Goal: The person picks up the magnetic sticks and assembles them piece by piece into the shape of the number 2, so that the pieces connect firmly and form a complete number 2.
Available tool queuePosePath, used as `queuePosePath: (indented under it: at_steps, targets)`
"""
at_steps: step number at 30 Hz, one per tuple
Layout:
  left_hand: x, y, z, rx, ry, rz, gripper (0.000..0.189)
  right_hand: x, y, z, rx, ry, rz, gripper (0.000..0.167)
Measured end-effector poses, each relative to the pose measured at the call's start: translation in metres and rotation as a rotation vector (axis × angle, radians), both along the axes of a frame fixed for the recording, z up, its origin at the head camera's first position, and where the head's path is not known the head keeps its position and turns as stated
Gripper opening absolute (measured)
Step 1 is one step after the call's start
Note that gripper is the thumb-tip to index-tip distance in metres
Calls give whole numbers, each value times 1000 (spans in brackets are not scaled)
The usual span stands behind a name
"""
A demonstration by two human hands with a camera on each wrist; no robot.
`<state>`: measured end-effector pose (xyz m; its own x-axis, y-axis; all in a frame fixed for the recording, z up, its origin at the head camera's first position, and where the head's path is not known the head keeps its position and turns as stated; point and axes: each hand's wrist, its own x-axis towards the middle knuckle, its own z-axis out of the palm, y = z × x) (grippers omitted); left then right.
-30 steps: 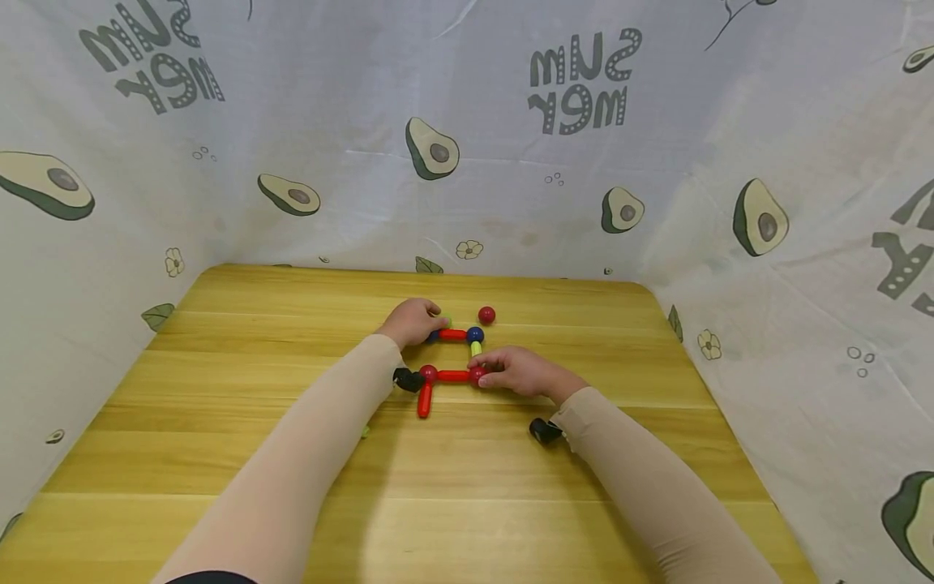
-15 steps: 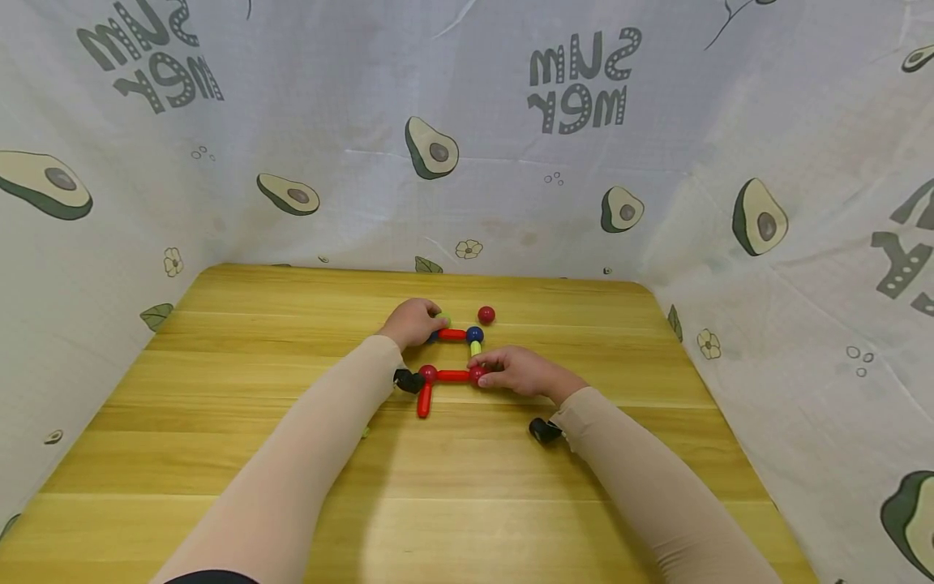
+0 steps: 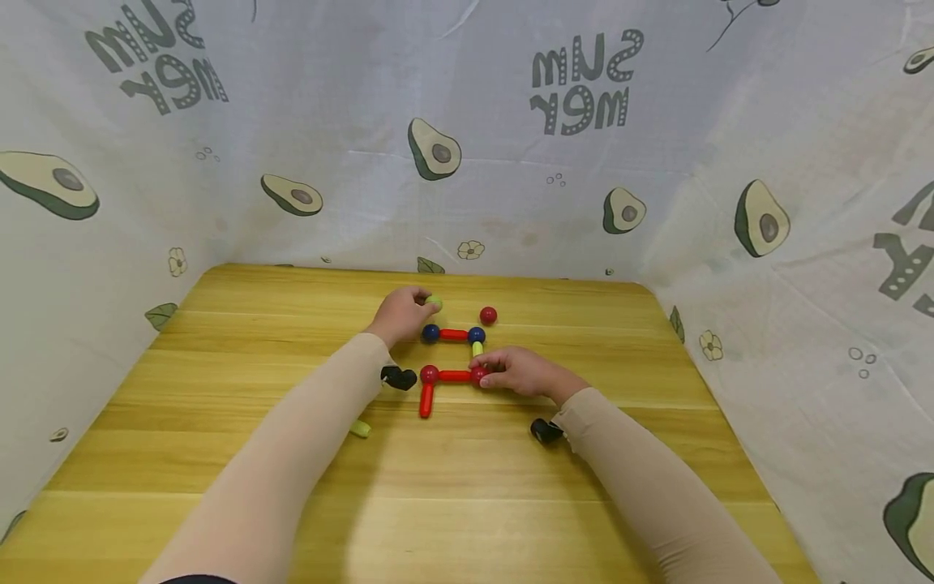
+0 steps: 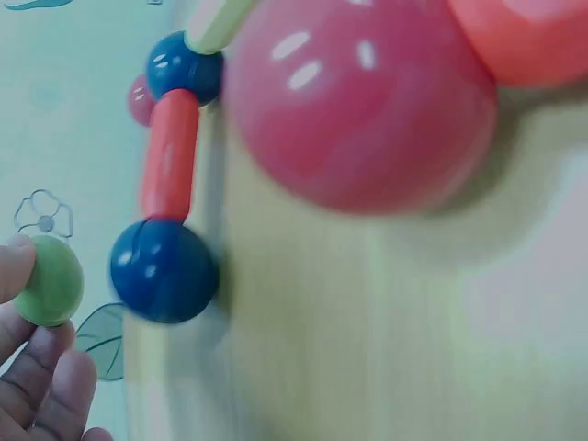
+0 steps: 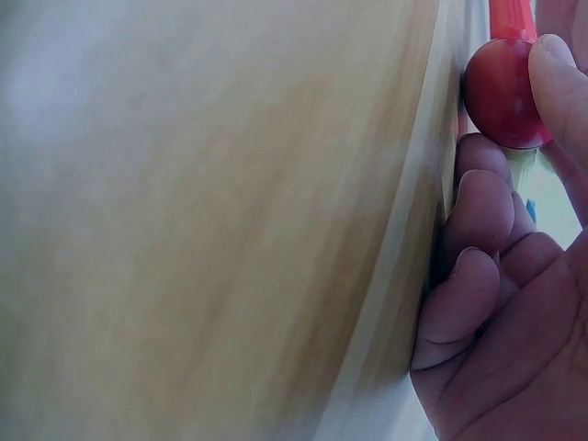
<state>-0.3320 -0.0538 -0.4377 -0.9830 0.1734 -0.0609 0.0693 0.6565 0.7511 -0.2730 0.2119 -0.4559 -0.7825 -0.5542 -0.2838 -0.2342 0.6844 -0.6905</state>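
Note:
Magnetic balls and rods form a joined shape in the head view. A red rod [image 3: 454, 334] links a blue ball [image 3: 430, 333] to another blue ball [image 3: 477, 335], and a short green rod [image 3: 477, 349] runs from there to a red ball [image 5: 507, 92]. My right hand [image 3: 521, 373] pinches that red ball between thumb and fingers. A second red rod [image 3: 456, 376] leads left to another red ball [image 3: 429, 374], from which a red rod [image 3: 426, 401] points toward me. My left hand [image 3: 401, 315] pinches a green ball [image 4: 52, 280], apart from the blue ball.
A loose red ball [image 3: 488, 315] lies behind the shape on the wooden table [image 3: 452, 519]. Partly hidden by the left sleeve is a green rod [image 3: 360, 428]. A printed cloth [image 3: 511, 211] hangs around the table's back and sides.
My left hand has drawn back to the left and slightly farther away with the green ball, uncovering the left blue ball. The right hand has stayed on its red ball.

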Motion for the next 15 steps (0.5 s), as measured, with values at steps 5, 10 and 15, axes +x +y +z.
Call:
queuePosePath:
  at_steps: [5, 10, 15]
  targets:
    - [4, -20, 5, 43, 14, 1, 48, 0, -1, 0, 6, 0, -5, 34]
    - [8, -40, 5, 65, 44, -27, 48, -2, 0, -2, 18, -2, -7, 35]
    - [19, -56, 7, 91, 23, -43, 45, -2, 0, -2, 23, -7, -13, 35]
